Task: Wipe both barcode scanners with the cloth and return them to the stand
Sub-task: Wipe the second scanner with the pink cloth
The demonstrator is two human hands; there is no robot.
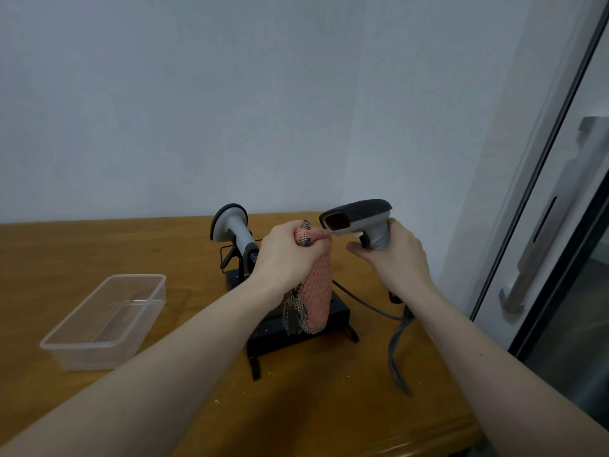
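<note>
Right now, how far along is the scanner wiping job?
Nothing looks clearly finished. In hand: the right hand holds one grey handheld barcode scanner, and the left hand grips the pink checked cloth just beside its window. The other grey scanner sits in the black wire stand; whether it was wiped can't be told. Left: returning the held scanner.

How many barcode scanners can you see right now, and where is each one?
2. One scanner is held up in the right hand, its window facing the cloth in the left hand. The other scanner sits on the black stand behind.
</note>
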